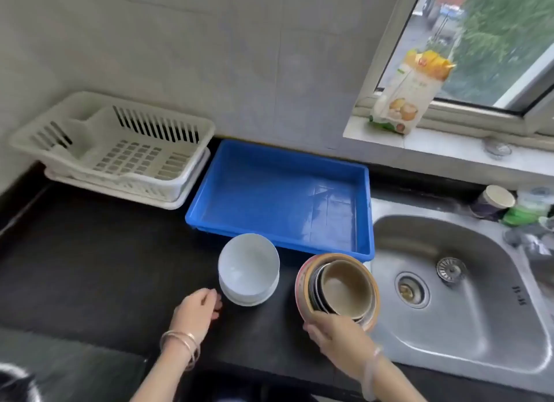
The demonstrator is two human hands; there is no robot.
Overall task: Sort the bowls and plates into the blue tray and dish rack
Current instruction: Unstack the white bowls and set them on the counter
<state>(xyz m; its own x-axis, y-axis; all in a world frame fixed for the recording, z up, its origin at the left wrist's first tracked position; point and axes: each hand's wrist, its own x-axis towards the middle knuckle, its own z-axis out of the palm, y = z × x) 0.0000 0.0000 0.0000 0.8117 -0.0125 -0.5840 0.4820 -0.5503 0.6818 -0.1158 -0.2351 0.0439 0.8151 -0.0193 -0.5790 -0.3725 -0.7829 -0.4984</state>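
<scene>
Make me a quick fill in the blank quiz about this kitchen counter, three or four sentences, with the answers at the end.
1. The blue tray sits between the dish rack and the ____.
2. The stack of white bowls stands on the ____ countertop.
3. The right hand grips the near rim of the stack of ____ plates and bowls.
4. The left hand is beside the white bowls, holding ____.

Answers: sink; black; mixed-colour; nothing

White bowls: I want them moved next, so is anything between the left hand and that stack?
Nothing visible. The left hand sits just left of the white bowls, only bare black counter between them.
</scene>
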